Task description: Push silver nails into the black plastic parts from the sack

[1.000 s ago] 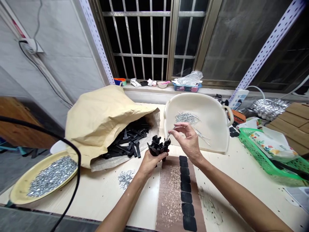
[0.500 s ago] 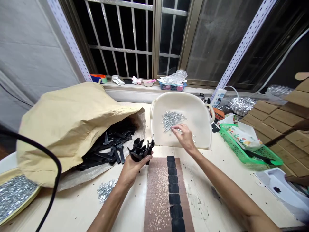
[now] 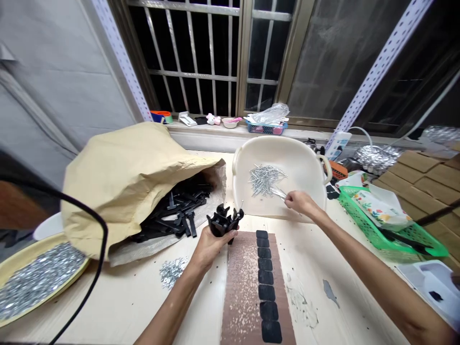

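My left hand [image 3: 212, 244] is closed around several black plastic clips [image 3: 222, 221], held over the table. One long silver screw [image 3: 241, 205] stands up from the clip at the right side of that bunch. My right hand [image 3: 300, 202] is over the front right of a white basin [image 3: 298, 165], its fingers curled. A few thin screws [image 3: 278, 192] reach from the fingertips towards the heap of loose screws [image 3: 264, 179] in the basin. How many the fingers grip is hidden.
A yellowish bag [image 3: 125, 167] spills black plastic parts [image 3: 179, 211] at left. Silver washers [image 3: 172, 272] lie before it, more in a yellow tray [image 3: 39, 278]. Black pads [image 3: 266, 278] line a brown board [image 3: 240, 297]. A green basket [image 3: 391, 235] and cartons [image 3: 420, 177] stand right.
My right hand has moved right and towards the basin's front edge, its fingers now curled, with a few screws drawn away from the heap. My left hand still holds the clips. The view has shifted slightly.
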Motion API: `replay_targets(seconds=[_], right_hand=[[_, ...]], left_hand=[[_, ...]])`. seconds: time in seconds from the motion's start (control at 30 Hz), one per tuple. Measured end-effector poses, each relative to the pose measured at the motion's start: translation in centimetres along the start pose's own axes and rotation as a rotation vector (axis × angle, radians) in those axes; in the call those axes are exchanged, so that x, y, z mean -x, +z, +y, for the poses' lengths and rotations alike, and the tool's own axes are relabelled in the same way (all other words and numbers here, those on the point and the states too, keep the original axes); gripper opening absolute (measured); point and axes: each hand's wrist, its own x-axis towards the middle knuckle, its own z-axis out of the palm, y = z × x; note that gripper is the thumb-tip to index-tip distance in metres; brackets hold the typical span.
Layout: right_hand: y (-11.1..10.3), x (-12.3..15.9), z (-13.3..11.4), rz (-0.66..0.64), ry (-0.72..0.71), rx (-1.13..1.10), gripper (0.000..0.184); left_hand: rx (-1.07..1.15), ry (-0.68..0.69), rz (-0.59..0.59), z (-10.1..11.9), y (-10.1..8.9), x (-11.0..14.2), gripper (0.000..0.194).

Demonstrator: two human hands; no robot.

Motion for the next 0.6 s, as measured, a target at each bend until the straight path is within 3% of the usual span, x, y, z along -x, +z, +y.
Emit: replay_targets(seconds=[0.13, 0.23, 0.37, 0.6], right_hand=[[-3.5, 3.2, -5.1, 0.159, -0.384, -0.815, 0.048], [-4.4, 5.9, -9.4, 0.278, -0.498, -1.151, 0.041], [-3.5, 7.2, -12.0, 0.319, -0.506, -1.161, 0.026], [-2.0, 7.0, -11.5, 0.361, -0.529, -1.032, 0.022]], left_hand=[[-0.006, 0.015, -0.079, 0.0, 1.1, 0.5, 0.028], [-0.02, 0.029, -0.139, 0.0, 2.2, 0.9, 0.031], [-0.041, 0.026, -0.201, 0.0, 2.9, 1.4, 0.032], [-0.003, 0.003, -0.189, 0.4, 2.8, 1.4, 0.034]])
